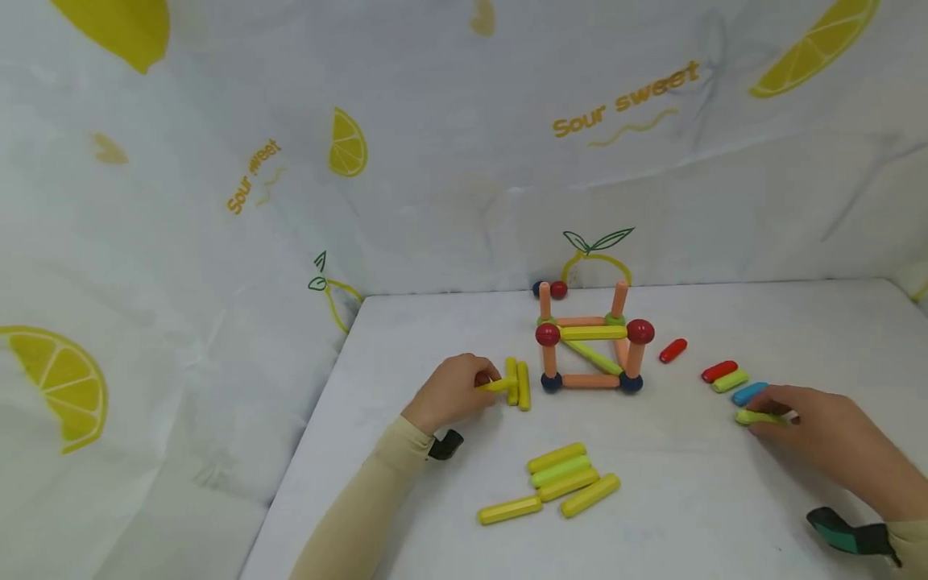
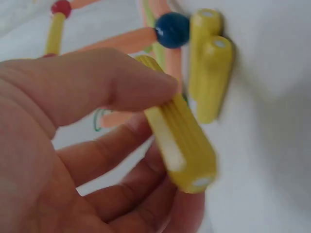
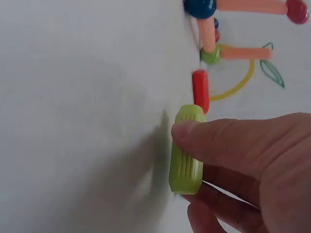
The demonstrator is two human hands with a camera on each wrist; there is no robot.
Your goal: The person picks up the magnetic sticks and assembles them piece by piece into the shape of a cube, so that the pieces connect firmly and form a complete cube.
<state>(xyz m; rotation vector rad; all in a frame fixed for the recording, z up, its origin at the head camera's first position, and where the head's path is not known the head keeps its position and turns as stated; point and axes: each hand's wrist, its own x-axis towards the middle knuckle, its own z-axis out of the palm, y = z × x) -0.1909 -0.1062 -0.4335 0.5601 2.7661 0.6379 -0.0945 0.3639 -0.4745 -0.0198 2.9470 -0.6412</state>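
My left hand (image 1: pixel 453 392) pinches a yellow rod (image 2: pixel 177 141) between thumb and fingers, close beside two yellow rods (image 1: pixel 524 385) lying side by side on the table. At the right, my right hand (image 1: pixel 819 427) pinches a short green rod (image 3: pixel 187 155) near a blue rod (image 1: pixel 750 393). Between the hands stands a frame of peach rods (image 1: pixel 590 381) joined by balls. Dark blue balls (image 2: pixel 172 30) sit at its lower front corners and red balls (image 1: pixel 640 331) on top of the front posts. A yellow rod (image 1: pixel 594 332) spans the red balls, and a green rod (image 1: pixel 590 357) slants inside.
Several yellow and green rods (image 1: pixel 565 482) lie at the front of the white table (image 1: pixel 681 499). Short red rods (image 1: pixel 673 350) and a green rod (image 1: pixel 730 380) lie right of the frame. Behind it, a loose red ball (image 1: pixel 558 289) sits by the lemon-printed sheet (image 1: pixel 449 201).
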